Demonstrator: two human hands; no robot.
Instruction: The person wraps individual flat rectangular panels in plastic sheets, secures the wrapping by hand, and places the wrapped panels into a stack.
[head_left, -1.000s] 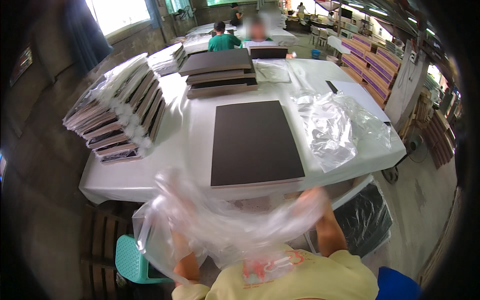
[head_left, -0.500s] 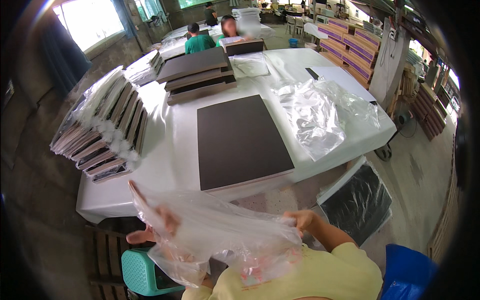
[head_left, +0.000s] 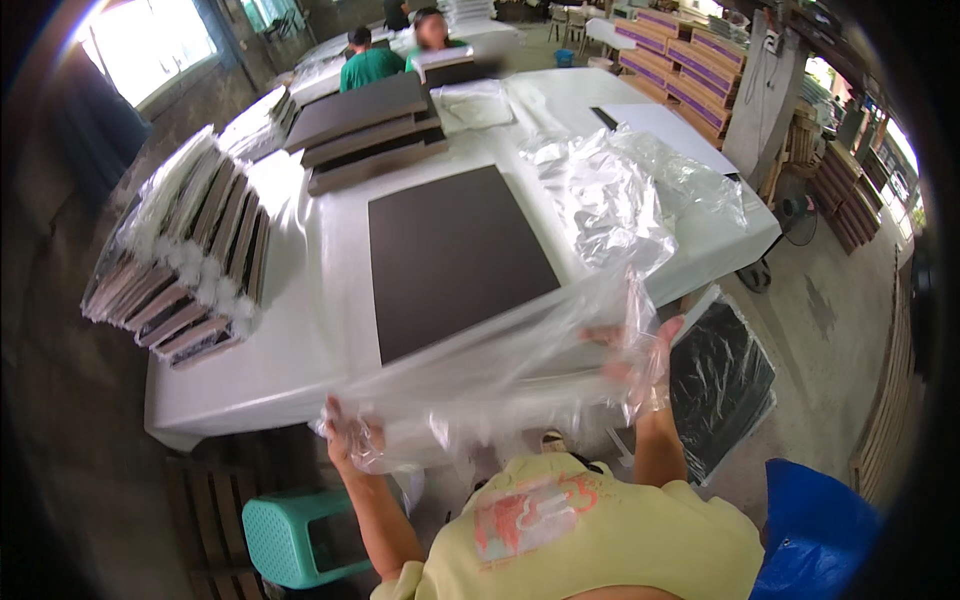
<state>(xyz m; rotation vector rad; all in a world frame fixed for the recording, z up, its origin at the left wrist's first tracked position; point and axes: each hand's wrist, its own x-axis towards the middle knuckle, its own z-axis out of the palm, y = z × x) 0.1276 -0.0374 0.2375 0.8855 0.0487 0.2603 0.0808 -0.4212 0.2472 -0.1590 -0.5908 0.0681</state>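
A clear plastic bag (head_left: pixel 490 385) is stretched between my hands, along the near edge of the table. My left hand (head_left: pixel 350 437) has bent fingers closed on its left end, partly veiled by the film. Film also covers my right hand (head_left: pixel 635 355) at the other end, where the fingers are spread wide apart. Just beyond the bag, a flat dark rectangular panel (head_left: pixel 455 255) lies on the white-covered table (head_left: pixel 310 310). The film overlaps the panel's near edge in view.
Wrapped panels (head_left: pixel 180 250) are stacked at the left, dark panels (head_left: pixel 360 120) behind. Crumpled film (head_left: pixel 610 195) lies at the right. A wrapped panel (head_left: pixel 725 385) leans below the table's right side. A green stool (head_left: pixel 290 540) stands lower left; people (head_left: pixel 370 68) sit at the far end.
My right hand has swung forward and its fingers have spread under the film. My left hand has come nearer to me and bent its fingers. The bag is pulled out wider.
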